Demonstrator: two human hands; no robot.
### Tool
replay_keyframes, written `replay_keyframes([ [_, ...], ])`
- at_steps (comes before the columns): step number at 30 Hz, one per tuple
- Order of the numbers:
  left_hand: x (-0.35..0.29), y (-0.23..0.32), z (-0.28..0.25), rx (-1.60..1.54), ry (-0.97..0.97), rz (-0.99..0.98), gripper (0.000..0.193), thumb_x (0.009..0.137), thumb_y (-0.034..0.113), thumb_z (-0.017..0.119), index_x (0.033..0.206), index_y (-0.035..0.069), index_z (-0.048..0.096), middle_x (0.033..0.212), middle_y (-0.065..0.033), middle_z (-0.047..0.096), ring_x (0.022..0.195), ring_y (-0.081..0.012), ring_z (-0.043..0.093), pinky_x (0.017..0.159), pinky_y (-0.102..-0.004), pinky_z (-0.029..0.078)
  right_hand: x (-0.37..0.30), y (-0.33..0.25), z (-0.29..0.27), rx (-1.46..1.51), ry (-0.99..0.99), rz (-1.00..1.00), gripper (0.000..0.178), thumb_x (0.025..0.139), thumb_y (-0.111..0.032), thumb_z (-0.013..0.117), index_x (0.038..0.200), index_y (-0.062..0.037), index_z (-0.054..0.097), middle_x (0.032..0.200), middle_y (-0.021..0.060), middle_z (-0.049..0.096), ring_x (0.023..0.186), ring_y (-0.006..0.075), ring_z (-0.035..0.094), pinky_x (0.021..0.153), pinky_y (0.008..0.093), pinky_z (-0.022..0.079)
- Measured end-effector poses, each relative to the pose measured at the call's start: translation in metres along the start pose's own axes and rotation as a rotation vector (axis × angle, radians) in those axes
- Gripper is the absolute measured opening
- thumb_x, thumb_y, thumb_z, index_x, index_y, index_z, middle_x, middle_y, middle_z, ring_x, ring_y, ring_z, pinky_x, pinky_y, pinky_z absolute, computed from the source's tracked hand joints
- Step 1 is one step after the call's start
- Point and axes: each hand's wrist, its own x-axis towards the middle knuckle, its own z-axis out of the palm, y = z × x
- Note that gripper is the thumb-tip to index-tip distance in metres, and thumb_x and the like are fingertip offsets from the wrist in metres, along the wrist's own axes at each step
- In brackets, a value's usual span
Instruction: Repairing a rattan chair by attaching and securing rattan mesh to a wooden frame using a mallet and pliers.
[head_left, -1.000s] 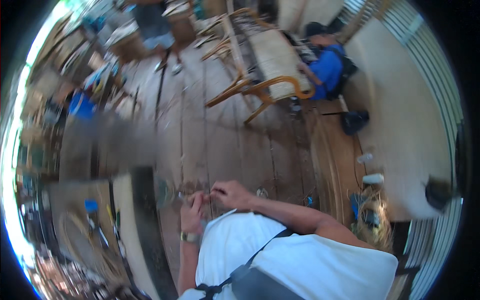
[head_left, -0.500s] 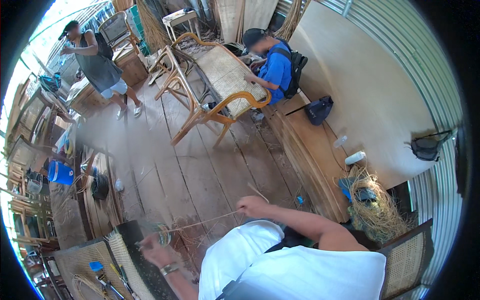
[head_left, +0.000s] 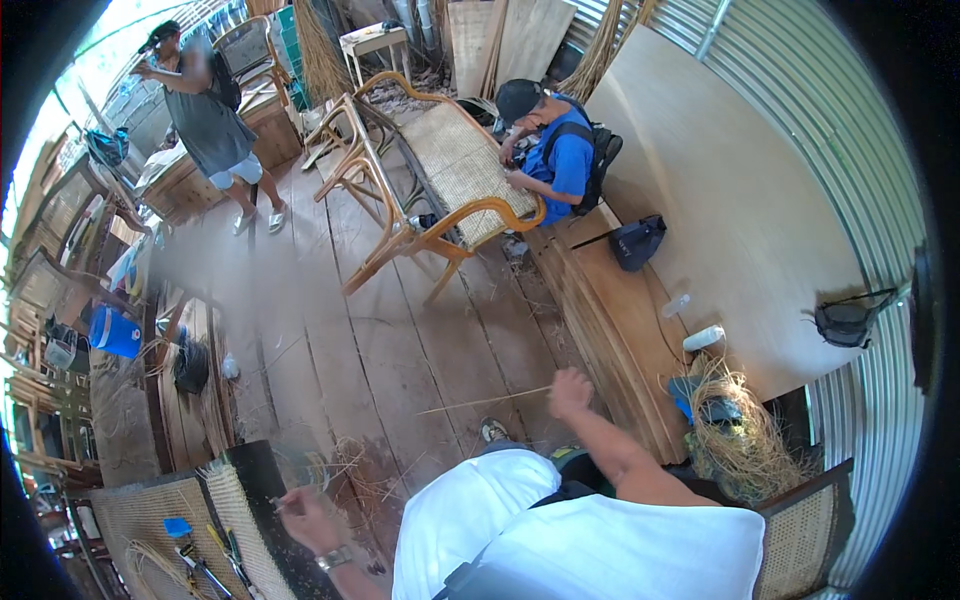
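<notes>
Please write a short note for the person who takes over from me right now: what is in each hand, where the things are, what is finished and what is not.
Left hand: low at the cane panel, pinching something thin.
Right hand: stretched out over the plank floor, gripping a long cane strand at one end.
Things: hand tools lie on the panel; a loose cane bundle sits on the right.
Done: much of the panel looks woven.
Left: the strand is not woven in.
</notes>
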Motion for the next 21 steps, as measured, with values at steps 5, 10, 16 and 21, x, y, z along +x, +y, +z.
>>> replay_keyframes([
  [5,-0.052,0.019,0.063,-0.007,-0.366,-0.011,0.01,0.088,0.005,0.072,0.093,0.002,0.065,0.083,-0.0021,0.066,0.075,-0.0104,0.061,0.069,-0.027,0.05,-0.058,-0.137,-0.041,0.599,-0.211,-0.789,0.07,0.089,-0.048,0.063,0.137,0.0017,0.051,0.135,0.026,0.056,0.128,0.0394,0.052,0.107,0.0459,0.042],
  [10,-0.063,0.024,0.07,-0.147,-0.494,-0.044,0.011,0.087,0.004,0.074,0.093,0.002,0.065,0.084,-0.0022,0.067,0.075,-0.0106,0.061,0.07,-0.027,0.05,-0.137,-0.184,-0.103,0.847,-0.737,-1.057,0.041,0.098,-0.029,0.058,0.13,-0.0037,0.056,0.121,0.0196,0.066,0.112,0.0286,0.064,0.095,0.0393,0.049],
  [16,-0.067,0.023,0.05,-0.161,-0.344,-0.082,0.011,0.088,0.005,0.073,0.095,0.002,0.065,0.088,-0.0026,0.067,0.078,-0.0097,0.06,0.071,-0.0257,0.048,-0.163,-0.176,-0.076,1.016,-0.644,-1.139,0.025,0.099,-0.018,0.055,0.12,-0.0027,0.059,0.105,0.0153,0.069,0.098,0.0232,0.065,0.087,0.0388,0.05],
  [21,-0.067,0.037,0.052,-0.136,-0.199,0.005,0.007,0.091,0.006,0.069,0.095,0.002,0.066,0.087,-0.0044,0.067,0.079,-0.0126,0.062,0.07,-0.0277,0.049,-0.177,-0.178,-0.075,1.121,-0.656,-1.114,0.024,0.099,-0.017,0.055,0.117,-0.0011,0.058,0.105,0.0151,0.068,0.097,0.0237,0.064,0.086,0.0391,0.049],
])
